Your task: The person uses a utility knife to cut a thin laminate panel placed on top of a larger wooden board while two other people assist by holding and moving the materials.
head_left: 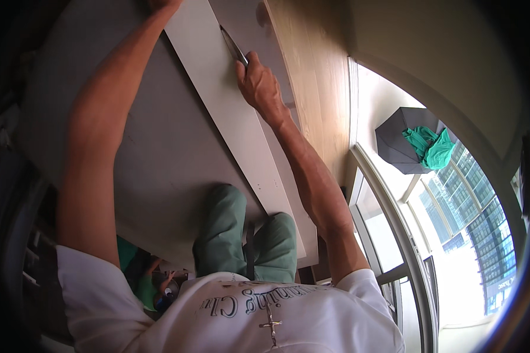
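One slim, pointed, silvery blade (232,45) is gripped in the right hand (260,87), over a long, narrow grey board (227,120) marked by small dark spots (259,187) near one end. The left hand (166,3) is mostly cut off above, and its grasp cannot be told.

Head-worn fisheye, left of a pair, looking down
Close above the white T-shirt (247,335), it faces along the forearms (309,162) toward the narrow grey panel (209,65), bending the window frame (401,229) at right.
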`<state>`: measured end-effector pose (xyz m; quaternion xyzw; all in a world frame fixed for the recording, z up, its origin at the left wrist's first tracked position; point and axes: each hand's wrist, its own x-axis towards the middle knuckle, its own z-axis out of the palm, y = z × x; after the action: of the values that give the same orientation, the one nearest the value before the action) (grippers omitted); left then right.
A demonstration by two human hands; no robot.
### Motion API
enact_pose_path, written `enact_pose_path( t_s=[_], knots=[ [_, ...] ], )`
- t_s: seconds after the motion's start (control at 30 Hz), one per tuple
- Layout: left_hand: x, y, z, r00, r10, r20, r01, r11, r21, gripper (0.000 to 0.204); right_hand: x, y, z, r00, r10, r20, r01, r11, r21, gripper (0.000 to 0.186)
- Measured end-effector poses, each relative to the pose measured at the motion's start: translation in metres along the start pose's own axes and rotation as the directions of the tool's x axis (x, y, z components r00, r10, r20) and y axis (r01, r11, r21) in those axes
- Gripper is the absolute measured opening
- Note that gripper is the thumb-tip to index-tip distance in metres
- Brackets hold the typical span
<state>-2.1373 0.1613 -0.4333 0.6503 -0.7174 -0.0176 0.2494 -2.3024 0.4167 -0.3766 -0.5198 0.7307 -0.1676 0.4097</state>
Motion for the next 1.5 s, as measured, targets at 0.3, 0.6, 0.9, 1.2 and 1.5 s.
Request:
enact_pose_path(
  t_s=[0.3,0.6,0.9,1.2,1.5],
  knots=[
    [0.002,-0.003,0.004,0.999,0.029,-0.021,-0.027,0.997,0.068,0.046,-0.297,0.145,0.001,0.905,0.38,0.19,-0.351,0.921,-0.17,0.025],
    [-0.001,0.002,-0.004,0.998,-0.046,0.044,0.043,0.997,0.063,0.045,-0.138,0.048,-0.026,0.936,0.289,0.202,-0.307,0.95,0.06,0.026],
    [0.001,0.008,-0.002,1.0,-0.01,0.023,0.009,0.999,0.044,0.047,0.04,-0.019,-0.003,0.999,0.04,0.038,-0.041,0.998,0.038,0.029],
    [0.001,0.007,-0.001,1.0,0.007,-0.003,-0.006,0.997,0.081,0.045,-0.246,0.127,0.0,0.957,0.254,0.138,-0.234,0.961,-0.148,0.023],
    [-0.002,0.005,0.001,1.0,-0.021,0.007,0.021,0.996,0.089,0.049,-0.181,0.078,-0.028,0.91,0.355,0.212,-0.358,0.933,-0.028,0.026]
  ],
)
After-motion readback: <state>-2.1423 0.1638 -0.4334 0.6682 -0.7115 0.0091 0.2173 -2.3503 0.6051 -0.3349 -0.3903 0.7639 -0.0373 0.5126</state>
